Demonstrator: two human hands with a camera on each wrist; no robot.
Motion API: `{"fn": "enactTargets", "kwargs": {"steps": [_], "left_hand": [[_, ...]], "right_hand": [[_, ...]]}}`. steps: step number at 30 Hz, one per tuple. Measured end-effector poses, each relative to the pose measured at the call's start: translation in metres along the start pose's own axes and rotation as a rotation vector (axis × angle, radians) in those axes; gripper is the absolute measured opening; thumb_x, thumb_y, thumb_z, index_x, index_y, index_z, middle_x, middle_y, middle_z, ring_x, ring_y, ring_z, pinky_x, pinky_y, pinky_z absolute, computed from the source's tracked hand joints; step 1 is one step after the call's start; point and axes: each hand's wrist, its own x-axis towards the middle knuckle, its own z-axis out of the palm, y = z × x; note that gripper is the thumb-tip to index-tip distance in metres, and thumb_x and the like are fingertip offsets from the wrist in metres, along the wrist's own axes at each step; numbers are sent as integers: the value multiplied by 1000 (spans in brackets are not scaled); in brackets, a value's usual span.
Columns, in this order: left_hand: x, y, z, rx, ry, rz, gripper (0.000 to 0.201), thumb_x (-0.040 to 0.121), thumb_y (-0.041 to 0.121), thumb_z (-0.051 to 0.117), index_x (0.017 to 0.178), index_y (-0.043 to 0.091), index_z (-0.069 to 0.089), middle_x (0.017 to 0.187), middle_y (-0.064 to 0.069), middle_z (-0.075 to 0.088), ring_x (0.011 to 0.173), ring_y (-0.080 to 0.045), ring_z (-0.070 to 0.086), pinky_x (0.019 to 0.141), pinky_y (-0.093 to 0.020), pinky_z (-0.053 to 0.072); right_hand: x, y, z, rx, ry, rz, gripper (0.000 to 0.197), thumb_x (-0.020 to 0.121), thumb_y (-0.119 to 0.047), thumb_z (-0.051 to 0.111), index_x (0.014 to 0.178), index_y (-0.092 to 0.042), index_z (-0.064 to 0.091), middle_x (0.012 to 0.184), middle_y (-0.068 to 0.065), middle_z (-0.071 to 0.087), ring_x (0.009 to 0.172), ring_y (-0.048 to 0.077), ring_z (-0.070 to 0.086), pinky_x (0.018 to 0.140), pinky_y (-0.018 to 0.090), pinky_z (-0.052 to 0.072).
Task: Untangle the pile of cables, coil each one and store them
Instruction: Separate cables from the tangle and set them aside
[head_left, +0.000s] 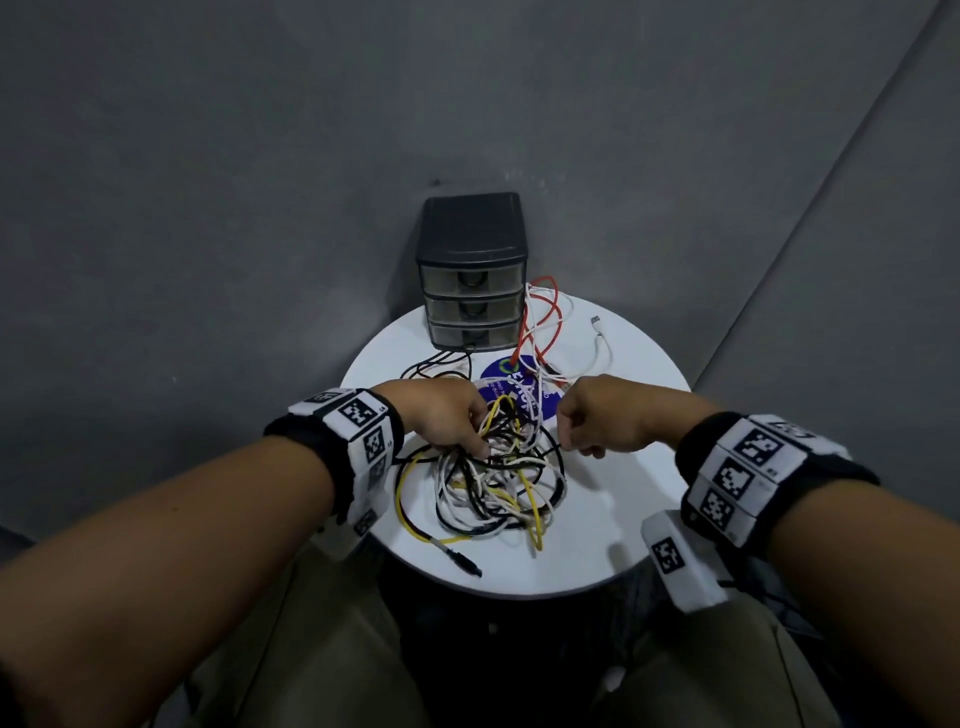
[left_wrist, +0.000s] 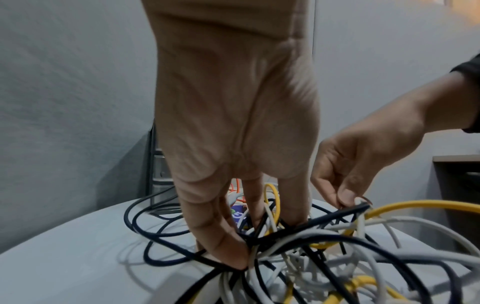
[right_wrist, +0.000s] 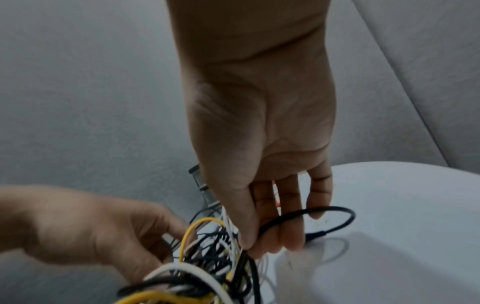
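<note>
A person is sitting at a small round white table (head_left: 623, 353), working both hands into a tangled pile of cables (head_left: 493, 483) lying at the middle of the tabletop, nearer the near edge. The pile is mixing black, white and yellow strands. The left hand (head_left: 441, 415) is reaching down into the left side of the heap, its thumb and fingers (left_wrist: 223, 246) pinching several strands together where black and white cords are crossing. The right hand (head_left: 602, 415) is curling at the right edge of the pile, thumb and fingers gripping a black cable (right_wrist: 311, 214) that is looping out past the fingertips to the right. A yellow cable (head_left: 410, 519) is arcing out of the pile's left side and ending in a black plug (head_left: 462, 564) near the table's near edge. Farther back, an orange cable (head_left: 540, 327) and a white USB cable (head_left: 602, 343) are trailing apart from the heap on the right. A dark three-drawer organizer (head_left: 470, 270) is standing at the far edge, all drawers appearing closed. A blue round sticker (head_left: 514, 384) is showing just beyond the pile.
</note>
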Motion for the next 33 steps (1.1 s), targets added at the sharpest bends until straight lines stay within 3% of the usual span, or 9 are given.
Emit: {"fn": "enactTargets", "kwargs": {"steps": [8, 12, 14, 18, 23, 27, 29, 31, 33], "left_hand": [[-6, -5, 5, -125, -39, 50, 29, 88, 32, 78, 81, 11, 60, 79, -11, 63, 69, -23, 56, 66, -33, 45], [-8, -6, -12, -61, -92, 87, 20, 94, 31, 71, 94, 11, 72, 91, -1, 70, 80, -20, 60, 75, -31, 47], [-7, -5, -22, -89, 48, 92, 13, 95, 25, 67, 100, 18, 77, 102, 6, 74, 93, -13, 65, 82, -25, 50], [6, 0, -37, -168, 447, 72, 16, 94, 14, 61, 94, 13, 78, 98, 2, 73, 92, -15, 64, 71, -22, 44], [28, 3, -29, 159, 42, 61, 33, 98, 12, 49, 127, 12, 63, 128, -6, 64, 111, -26, 58, 92, -34, 47], [44, 13, -27, 218, -49, 26, 31, 102, 17, 43, 128, 6, 57, 125, -15, 59, 105, -31, 54, 84, -34, 41], [50, 15, -28, 225, -55, -3, 24, 104, 20, 44, 116, 6, 58, 115, -14, 59, 99, -29, 54, 84, -30, 43], [54, 16, -31, 242, -103, -22, 17, 104, 20, 44, 96, 8, 52, 99, -12, 52, 80, -23, 43, 65, -20, 36], [56, 16, -35, 237, -152, -34, 16, 101, 18, 47, 88, 9, 46, 90, -12, 42, 70, -20, 29, 58, -29, 26]], "right_hand": [[15, -13, 24, -179, -83, 77, 14, 85, -7, 63, 83, -4, 76, 66, 2, 70, 62, 16, 64, 72, 29, 57], [17, -7, 25, -161, -120, 101, 9, 77, -8, 69, 70, -8, 75, 60, 1, 70, 62, 17, 65, 72, 34, 60], [17, -6, 26, -130, -156, 116, 11, 72, -10, 69, 62, -9, 73, 54, -1, 68, 58, 14, 64, 70, 33, 59], [12, -4, 24, -16, -207, 146, 23, 74, -14, 66, 51, -16, 66, 53, -1, 65, 54, 10, 63, 62, 20, 48], [14, 4, 28, 55, -228, 172, 20, 74, -19, 71, 55, -15, 68, 52, -1, 64, 51, 11, 57, 60, 22, 46], [21, 16, 39, 212, -294, 191, 17, 80, -18, 79, 72, -7, 71, 57, 5, 64, 58, 22, 63, 67, 36, 56], [27, 21, 40, 215, -320, 192, 17, 81, -19, 78, 79, -3, 73, 62, 8, 67, 59, 23, 62, 72, 39, 57], [30, 22, 40, 224, -347, 186, 12, 85, -15, 75, 81, -4, 73, 61, 5, 67, 59, 22, 63, 82, 43, 60], [32, 23, 39, 228, -369, 172, 7, 88, -10, 72, 83, -5, 71, 56, 2, 66, 60, 20, 65, 85, 45, 60]]}}
